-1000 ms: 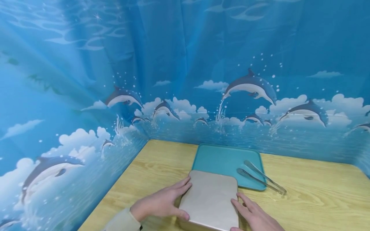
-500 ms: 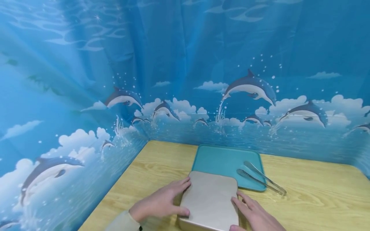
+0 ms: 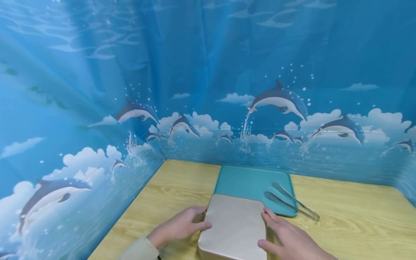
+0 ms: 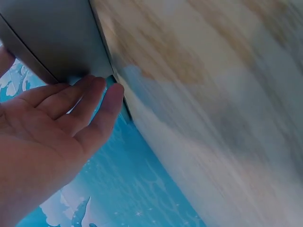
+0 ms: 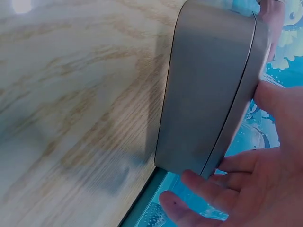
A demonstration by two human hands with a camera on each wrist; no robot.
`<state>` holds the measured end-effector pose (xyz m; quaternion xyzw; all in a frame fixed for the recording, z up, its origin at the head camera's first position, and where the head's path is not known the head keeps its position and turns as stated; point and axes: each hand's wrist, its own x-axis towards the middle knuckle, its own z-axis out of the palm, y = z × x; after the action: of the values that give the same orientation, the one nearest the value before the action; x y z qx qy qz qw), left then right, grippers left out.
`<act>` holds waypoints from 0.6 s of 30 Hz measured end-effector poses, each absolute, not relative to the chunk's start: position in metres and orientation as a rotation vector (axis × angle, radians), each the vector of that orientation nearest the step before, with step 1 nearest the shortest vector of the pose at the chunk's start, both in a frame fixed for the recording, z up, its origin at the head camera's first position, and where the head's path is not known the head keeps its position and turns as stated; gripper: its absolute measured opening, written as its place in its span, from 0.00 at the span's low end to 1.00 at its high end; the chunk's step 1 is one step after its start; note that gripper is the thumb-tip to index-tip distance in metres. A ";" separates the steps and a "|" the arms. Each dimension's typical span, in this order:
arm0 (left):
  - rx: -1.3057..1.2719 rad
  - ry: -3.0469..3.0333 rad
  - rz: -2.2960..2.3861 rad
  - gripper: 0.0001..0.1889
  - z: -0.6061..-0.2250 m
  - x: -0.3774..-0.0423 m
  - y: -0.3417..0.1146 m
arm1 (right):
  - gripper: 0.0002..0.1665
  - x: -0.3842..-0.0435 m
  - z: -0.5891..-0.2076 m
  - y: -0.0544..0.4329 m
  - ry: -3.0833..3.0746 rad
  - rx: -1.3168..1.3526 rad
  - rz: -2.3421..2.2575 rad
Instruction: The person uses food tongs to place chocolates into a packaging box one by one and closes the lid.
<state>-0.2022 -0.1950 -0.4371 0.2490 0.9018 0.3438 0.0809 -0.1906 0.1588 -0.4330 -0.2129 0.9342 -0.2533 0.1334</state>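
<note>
A champagne-beige lidded box (image 3: 234, 227) stands on the table near the front, a thin seam showing between lid and body in the right wrist view. My left hand (image 3: 180, 225) holds its left side, thumb on the lid's edge and fingers along the wall. In the left wrist view the fingertips (image 4: 113, 94) sit low against the box's side (image 4: 52, 38). Gripping the opposite side, my right hand (image 3: 289, 234) has its thumb at the lid's edge and its fingers by the far right corner. The right fingertips (image 5: 191, 178) touch the box's lower corner (image 5: 208, 85).
Behind the box lies a teal tray (image 3: 247, 180), its near left part overlapped by the box. Metal tongs (image 3: 294, 199) rest across the tray's right edge and onto the wood-grain table (image 3: 357, 216). A blue dolphin-print curtain (image 3: 195, 72) encloses the back and left.
My left thumb has slid forward along the lid and the left fingers lie lower on the side. The right hand has shifted forward too. The tray and tongs lie as before.
</note>
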 end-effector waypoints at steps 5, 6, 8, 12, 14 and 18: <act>0.668 2.661 1.060 0.36 -0.436 -0.202 -0.196 | 0.55 -0.191 -0.432 0.159 2.727 -0.650 -0.742; 0.654 2.643 1.078 0.35 -0.435 -0.204 -0.196 | 0.54 -0.191 -0.431 0.159 2.741 -0.646 -0.740; 0.613 2.644 1.105 0.31 -0.434 -0.209 -0.195 | 0.51 -0.192 -0.428 0.159 2.784 -0.633 -0.755; 0.471 2.685 1.183 0.16 -0.435 -0.224 -0.191 | 0.38 -0.198 -0.424 0.156 2.927 -0.595 -0.801; 0.391 2.712 1.209 0.14 -0.436 -0.231 -0.189 | 0.33 -0.205 -0.423 0.155 2.963 -0.576 -0.840; 0.278 2.696 1.265 0.12 -0.438 -0.244 -0.183 | 0.33 -0.223 -0.426 0.153 2.929 -0.549 -0.896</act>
<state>-0.2443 -0.1829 -0.4382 0.0928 0.8988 0.4218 0.0753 -0.2225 0.1530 -0.4257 -0.1764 0.9412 -0.2878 0.0147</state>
